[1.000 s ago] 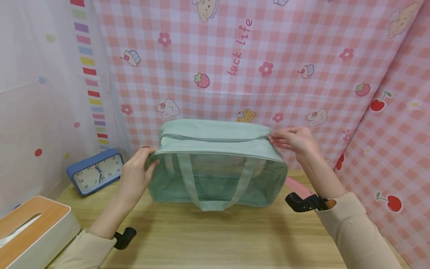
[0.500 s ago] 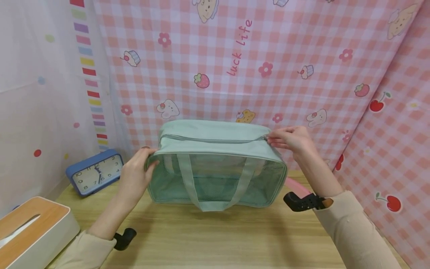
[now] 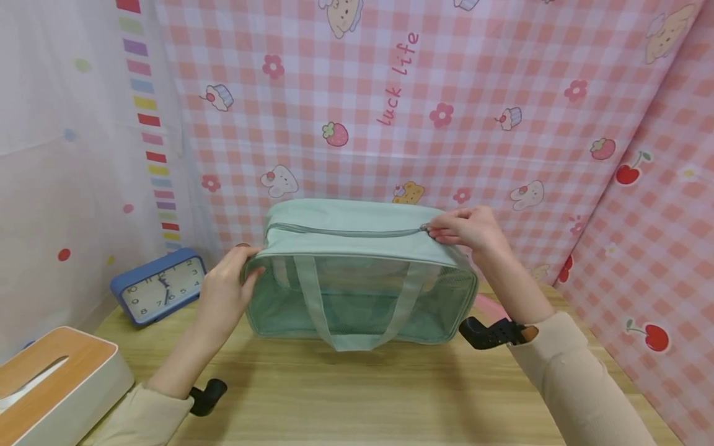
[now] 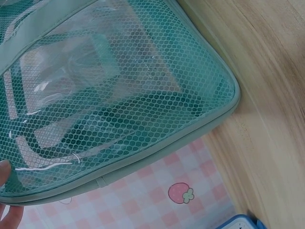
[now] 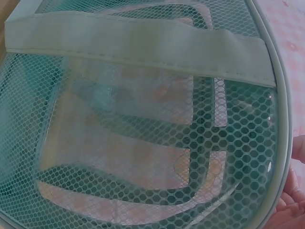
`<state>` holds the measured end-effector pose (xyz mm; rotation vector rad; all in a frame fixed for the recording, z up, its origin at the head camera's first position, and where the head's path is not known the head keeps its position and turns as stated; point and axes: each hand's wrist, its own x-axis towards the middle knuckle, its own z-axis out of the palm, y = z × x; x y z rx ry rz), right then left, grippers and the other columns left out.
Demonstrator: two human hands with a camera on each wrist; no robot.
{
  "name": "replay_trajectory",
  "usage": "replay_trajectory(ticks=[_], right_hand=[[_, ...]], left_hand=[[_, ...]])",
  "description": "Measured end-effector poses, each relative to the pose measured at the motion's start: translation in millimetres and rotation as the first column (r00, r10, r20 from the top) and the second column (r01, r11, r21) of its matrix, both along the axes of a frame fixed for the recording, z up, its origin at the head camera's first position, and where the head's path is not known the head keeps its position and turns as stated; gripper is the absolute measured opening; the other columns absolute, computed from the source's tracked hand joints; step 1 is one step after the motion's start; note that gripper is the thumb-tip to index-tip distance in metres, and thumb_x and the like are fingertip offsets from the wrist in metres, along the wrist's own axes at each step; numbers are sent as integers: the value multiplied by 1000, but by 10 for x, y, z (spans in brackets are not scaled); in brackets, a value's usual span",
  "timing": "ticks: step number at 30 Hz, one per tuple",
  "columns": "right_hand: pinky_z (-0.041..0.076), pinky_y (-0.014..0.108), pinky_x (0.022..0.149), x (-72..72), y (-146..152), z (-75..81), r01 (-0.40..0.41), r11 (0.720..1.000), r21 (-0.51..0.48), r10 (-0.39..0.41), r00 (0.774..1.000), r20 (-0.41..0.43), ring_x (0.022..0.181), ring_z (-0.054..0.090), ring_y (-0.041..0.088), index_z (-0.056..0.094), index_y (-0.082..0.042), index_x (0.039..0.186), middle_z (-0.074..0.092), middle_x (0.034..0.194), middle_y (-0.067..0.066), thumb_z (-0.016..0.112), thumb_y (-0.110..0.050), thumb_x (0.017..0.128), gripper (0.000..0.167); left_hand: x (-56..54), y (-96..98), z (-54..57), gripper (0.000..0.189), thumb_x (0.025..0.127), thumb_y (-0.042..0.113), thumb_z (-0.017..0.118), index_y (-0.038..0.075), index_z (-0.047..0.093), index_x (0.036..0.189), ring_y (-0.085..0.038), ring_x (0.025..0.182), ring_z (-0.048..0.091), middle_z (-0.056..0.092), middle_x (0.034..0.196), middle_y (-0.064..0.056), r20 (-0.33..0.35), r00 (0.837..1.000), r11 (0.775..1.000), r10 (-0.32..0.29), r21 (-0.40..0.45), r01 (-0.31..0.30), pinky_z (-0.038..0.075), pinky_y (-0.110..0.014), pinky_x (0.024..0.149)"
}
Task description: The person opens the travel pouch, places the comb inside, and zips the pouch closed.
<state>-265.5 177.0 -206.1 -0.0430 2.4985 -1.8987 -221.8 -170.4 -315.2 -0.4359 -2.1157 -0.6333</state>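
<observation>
A mint-green mesh bag (image 3: 357, 217) with a see-through front stands upright on the wooden table. Its strap handle (image 3: 354, 341) hangs down in front, and a grey zipper (image 3: 346, 233) runs along the top. My left hand (image 3: 225, 282) grips the bag's upper left corner, thumb in front on the mesh; its fingertips (image 4: 4, 171) show at the edge of the left wrist view. At the top right, my right hand (image 3: 468, 230) pinches the zipper's pull with thumb and fingers. In the right wrist view, parts of those fingers (image 5: 291, 191) appear beyond the bag's piped edge.
A blue alarm clock (image 3: 162, 288) stands left of the bag. Nearer on the left is a white tissue box (image 3: 83, 390) with a wood-look lid. Something pink (image 3: 492, 308) lies behind the bag's right side. A checked cloth (image 3: 362, 80) hangs close behind.
My right hand has moved left along the top of the bag, bringing the zipper pull with it. The left hand and the bag have stayed in place.
</observation>
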Motion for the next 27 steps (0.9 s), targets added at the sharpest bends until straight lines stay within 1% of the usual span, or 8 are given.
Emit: replay_trajectory(ticks=[2, 6, 9, 17, 22, 27], right_hand=[[56, 20, 66, 2, -14, 8, 1, 1000, 2, -1, 1000, 5, 62, 67, 3, 66, -4, 82, 67, 61, -9, 64, -11, 84, 6], [56, 19, 67, -2, -46, 20, 2, 1000, 10, -2, 1000, 11, 64, 67, 2, 64, 4, 96, 67, 61, -9, 64, -11, 83, 20], [56, 19, 67, -9, -70, 25, 9, 1000, 16, -9, 1000, 14, 63, 66, 3, 62, 7, 101, 67, 62, -9, 64, -11, 83, 25], [56, 19, 66, -19, -149, 44, 7, 1000, 11, -8, 1000, 23, 62, 66, 3, 63, 5, 96, 66, 61, -7, 64, -10, 83, 19], [56, 19, 64, -16, -203, 53, 6, 1000, 9, -6, 1000, 18, 60, 65, 4, 63, 3, 90, 66, 60, -7, 63, -9, 84, 13], [56, 19, 64, -13, -226, 54, 8, 1000, 12, -8, 1000, 14, 59, 65, 4, 63, 4, 92, 66, 60, -6, 62, -8, 84, 15]], left_hand=[[1, 0, 1, 29, 73, -4, 71, -3, 60, 99, -30, 82, 64, 64, 91, -16, -2, 1000, 1000, 2, 0, -2, 55, -41, 66], [3, -1, 2, 29, 73, -4, 71, -3, 60, 99, -30, 82, 64, 64, 91, -16, -5, 1000, 1000, 3, 3, -3, 55, -41, 66], [8, 0, 2, 29, 73, -5, 71, -3, 60, 100, -30, 82, 64, 64, 92, -16, -6, 1000, 1000, -1, 5, 1, 55, -41, 66], [3, 1, -7, 29, 73, -4, 71, -3, 60, 100, -30, 80, 64, 64, 91, -16, -9, 1000, 1000, 3, 2, -3, 54, -41, 64], [6, 3, -8, 29, 73, -4, 71, -3, 60, 100, -30, 81, 64, 64, 91, -16, -10, 1000, 1000, 4, 0, -4, 55, -41, 65], [0, -1, -10, 29, 73, -4, 71, -3, 60, 100, -30, 80, 64, 64, 90, -16, -14, 1000, 1000, 0, 2, 0, 54, -41, 65]])
